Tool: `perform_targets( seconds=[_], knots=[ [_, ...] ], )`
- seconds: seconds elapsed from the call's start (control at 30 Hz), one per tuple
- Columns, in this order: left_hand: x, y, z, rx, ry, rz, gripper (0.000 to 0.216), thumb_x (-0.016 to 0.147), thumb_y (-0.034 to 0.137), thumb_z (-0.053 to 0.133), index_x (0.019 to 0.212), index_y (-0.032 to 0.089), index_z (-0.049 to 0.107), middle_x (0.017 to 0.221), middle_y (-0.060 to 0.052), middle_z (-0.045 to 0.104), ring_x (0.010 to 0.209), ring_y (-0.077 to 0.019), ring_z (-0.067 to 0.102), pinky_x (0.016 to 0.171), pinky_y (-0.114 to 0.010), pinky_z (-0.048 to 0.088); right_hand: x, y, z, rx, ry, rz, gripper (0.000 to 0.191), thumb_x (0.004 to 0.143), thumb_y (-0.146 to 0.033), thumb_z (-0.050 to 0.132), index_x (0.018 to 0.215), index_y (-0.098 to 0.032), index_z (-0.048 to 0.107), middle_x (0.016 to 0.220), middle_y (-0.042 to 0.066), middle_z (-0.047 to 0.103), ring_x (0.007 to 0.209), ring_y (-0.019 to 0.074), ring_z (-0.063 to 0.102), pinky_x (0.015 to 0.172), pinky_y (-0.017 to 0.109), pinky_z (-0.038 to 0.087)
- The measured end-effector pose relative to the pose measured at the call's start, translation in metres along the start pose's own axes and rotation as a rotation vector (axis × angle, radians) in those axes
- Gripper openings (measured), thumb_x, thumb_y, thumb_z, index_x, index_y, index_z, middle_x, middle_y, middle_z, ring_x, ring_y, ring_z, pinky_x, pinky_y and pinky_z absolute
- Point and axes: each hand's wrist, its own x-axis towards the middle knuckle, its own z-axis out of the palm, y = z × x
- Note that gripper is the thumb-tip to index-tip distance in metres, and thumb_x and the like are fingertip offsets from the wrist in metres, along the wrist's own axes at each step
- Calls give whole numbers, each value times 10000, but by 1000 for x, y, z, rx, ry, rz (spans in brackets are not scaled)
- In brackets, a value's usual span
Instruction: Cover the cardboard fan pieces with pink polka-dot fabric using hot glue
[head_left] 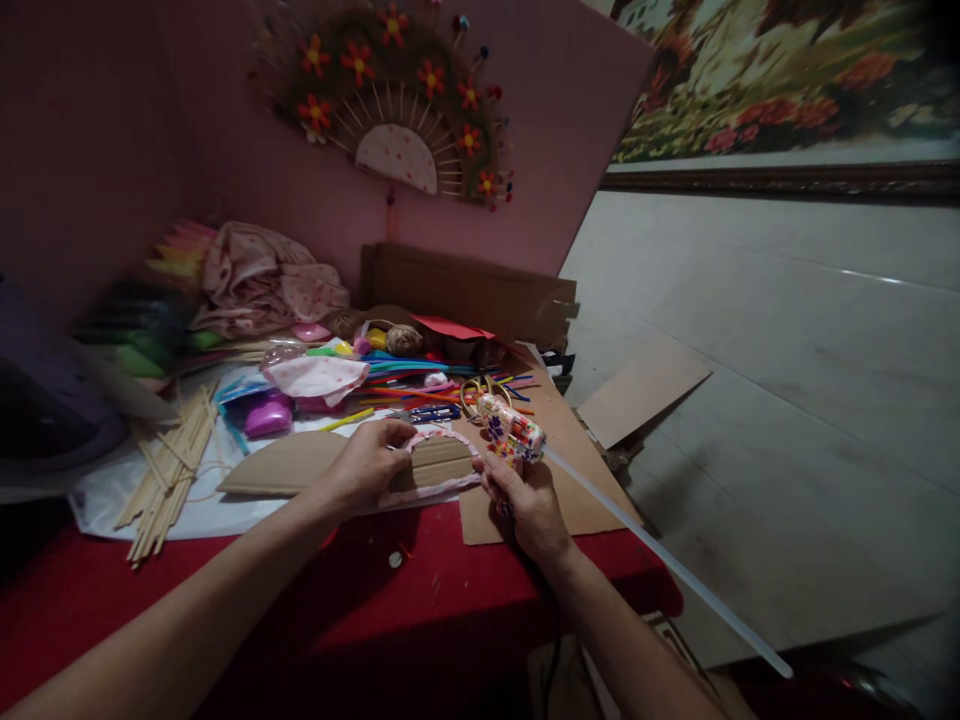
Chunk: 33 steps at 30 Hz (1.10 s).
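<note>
My left hand (367, 465) pinches the left end of a small half-round cardboard piece (442, 462), whose rim is edged with folded pink-white fabric. My right hand (531, 508) is wrapped around a flower-patterned hot glue gun (517, 430). A long translucent glue stick (667, 562) juts from the gun's back, down to the right. The right thumb and fingers are at the cardboard's right end; whether they grip it too I cannot tell. The gun's nozzle is hard to make out. Just behind lie scissors with gold-coloured handles (474, 398). A larger plain cardboard half-round (281, 462) rests left of my left hand.
Wooden sticks (169, 480) lie at left on white plastic. Colourful pipe cleaners (420, 370), twine balls (405, 340), a purple clay packet (268, 413) and crumpled pink fabric (262, 275) fill the back. A cardboard sheet (585, 470) covers the right table edge. A decorated fan (397, 110) hangs behind.
</note>
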Motion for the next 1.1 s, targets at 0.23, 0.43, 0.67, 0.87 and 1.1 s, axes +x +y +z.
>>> perform_targets(
  seconds=[0.23, 0.43, 0.67, 0.87, 1.1],
  knots=[
    [2, -2, -4, 61, -17, -12, 215, 620, 248, 522, 727, 145, 677, 643, -7, 623, 483, -116, 471, 377, -198, 307, 0, -2, -1, -52, -10, -38, 384, 809, -424, 595, 535, -168, 509, 473, -36, 419, 462, 87, 370, 484, 252, 306],
    [0, 6, -4, -8, 97, -22, 267, 530, 100, 492, 732, 154, 658, 587, 21, 604, 512, -110, 490, 443, -190, 345, 0, -1, -2, -47, -3, -18, 362, 794, -432, 614, 571, -158, 537, 506, -25, 457, 467, 82, 379, 464, 238, 289],
    [-1, 6, -5, 40, -21, -72, 222, 504, 88, 402, 547, 146, 612, 490, 2, 581, 383, -85, 408, 377, -189, 310, 0, 1, -3, -56, 5, 20, 379, 788, -459, 616, 573, -160, 529, 512, -19, 485, 445, 79, 390, 435, 230, 281],
    [-1, 7, -5, 127, 58, -39, 209, 563, 104, 426, 582, 145, 630, 428, 26, 489, 349, -91, 415, 357, -196, 291, 0, 0, -3, -53, -7, 18, 382, 792, -465, 608, 571, -164, 529, 500, -24, 466, 443, 82, 381, 439, 236, 281],
    [0, 4, -3, 155, 70, -19, 56, 582, 184, 579, 600, 159, 625, 464, 28, 544, 374, -94, 433, 366, -205, 299, 0, 2, -4, -79, -12, -1, 376, 802, -456, 601, 583, -153, 557, 514, -16, 477, 461, 85, 382, 455, 240, 283]
  ],
)
